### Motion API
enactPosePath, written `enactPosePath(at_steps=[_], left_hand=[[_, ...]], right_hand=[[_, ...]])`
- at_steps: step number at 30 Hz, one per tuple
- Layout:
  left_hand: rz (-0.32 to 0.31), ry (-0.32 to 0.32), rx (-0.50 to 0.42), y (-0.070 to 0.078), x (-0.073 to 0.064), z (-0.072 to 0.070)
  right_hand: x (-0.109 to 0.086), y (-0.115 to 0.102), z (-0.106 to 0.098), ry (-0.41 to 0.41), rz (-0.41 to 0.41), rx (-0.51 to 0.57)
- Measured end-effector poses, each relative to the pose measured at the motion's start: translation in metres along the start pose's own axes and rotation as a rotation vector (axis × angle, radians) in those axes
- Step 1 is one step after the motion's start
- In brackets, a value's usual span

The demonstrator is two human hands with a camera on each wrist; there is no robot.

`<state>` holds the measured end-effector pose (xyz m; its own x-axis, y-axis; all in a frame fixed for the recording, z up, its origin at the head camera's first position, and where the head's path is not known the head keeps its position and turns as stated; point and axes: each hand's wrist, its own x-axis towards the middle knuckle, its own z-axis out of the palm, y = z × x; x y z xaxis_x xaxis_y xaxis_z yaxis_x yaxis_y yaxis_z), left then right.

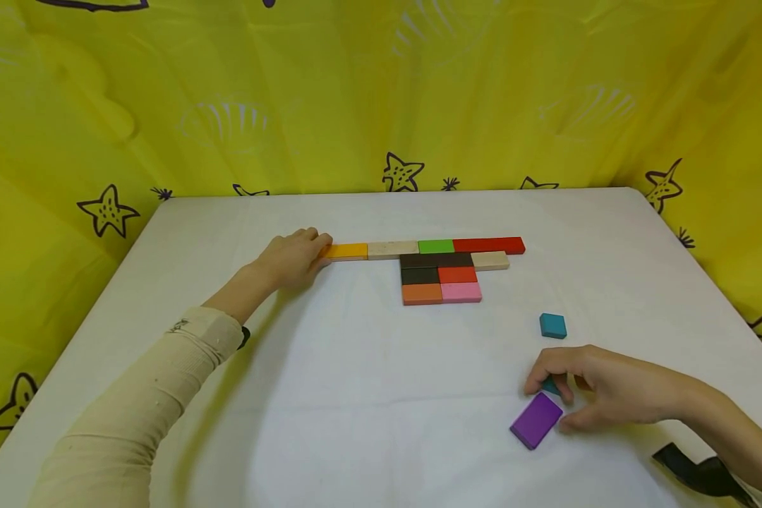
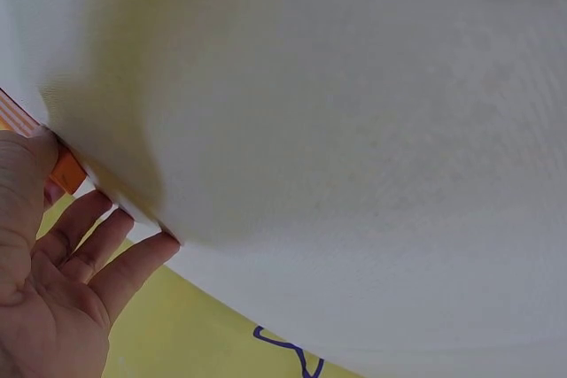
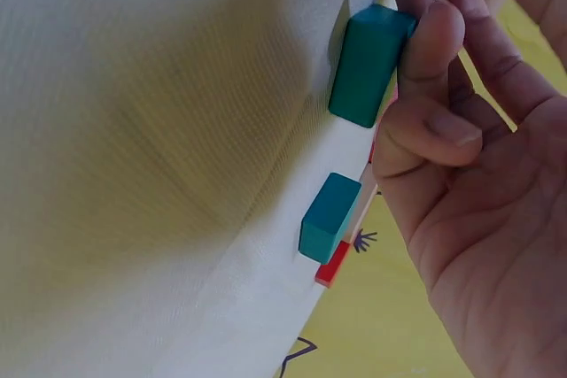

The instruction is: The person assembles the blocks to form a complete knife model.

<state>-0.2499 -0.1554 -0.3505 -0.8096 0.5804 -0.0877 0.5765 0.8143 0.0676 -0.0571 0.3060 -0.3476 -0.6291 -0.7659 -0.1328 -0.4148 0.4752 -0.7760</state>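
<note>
My left hand (image 1: 297, 257) is at the left end of a yellow-orange block (image 1: 348, 252), pinching that end between thumb and forefinger; the left wrist view shows the block's orange end (image 2: 69, 171) there. This block heads a row with a plain wood block (image 1: 392, 248), a green block (image 1: 436, 246) and a long red block (image 1: 489, 245). My right hand (image 1: 616, 388) hovers with bent, parted fingers beside a purple block (image 1: 536, 421), thumb near its right edge. Under these fingers lies a teal block (image 3: 372, 64), partly hidden in the head view. Another teal block (image 1: 553, 326) sits farther back.
Below the row, a dark brown block (image 1: 437, 260), a wood block (image 1: 490, 261), a black block (image 1: 419, 276), a small red block (image 1: 457, 274), an orange block (image 1: 422, 294) and a pink block (image 1: 461, 293) lie close together. A yellow curtain (image 1: 330, 92) hangs behind the white table (image 1: 330, 423).
</note>
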Motion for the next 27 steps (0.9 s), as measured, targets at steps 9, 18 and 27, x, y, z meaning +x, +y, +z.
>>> enactPosePath(at_steps=[9, 18, 27], left_hand=[[0.010, 0.017, -0.001, -0.0013, -0.0002, 0.0017], [0.009, 0.017, 0.000, -0.0009, -0.0003, 0.0020], [0.012, 0.022, -0.005, -0.0008, -0.0012, 0.0012]], right_hand=[[0.0032, 0.0003, 0.0017, -0.006, -0.010, 0.016], [0.0064, -0.0003, 0.0037, 0.004, -0.022, -0.008], [0.0102, -0.0029, 0.0010, 0.048, -0.035, -0.049]])
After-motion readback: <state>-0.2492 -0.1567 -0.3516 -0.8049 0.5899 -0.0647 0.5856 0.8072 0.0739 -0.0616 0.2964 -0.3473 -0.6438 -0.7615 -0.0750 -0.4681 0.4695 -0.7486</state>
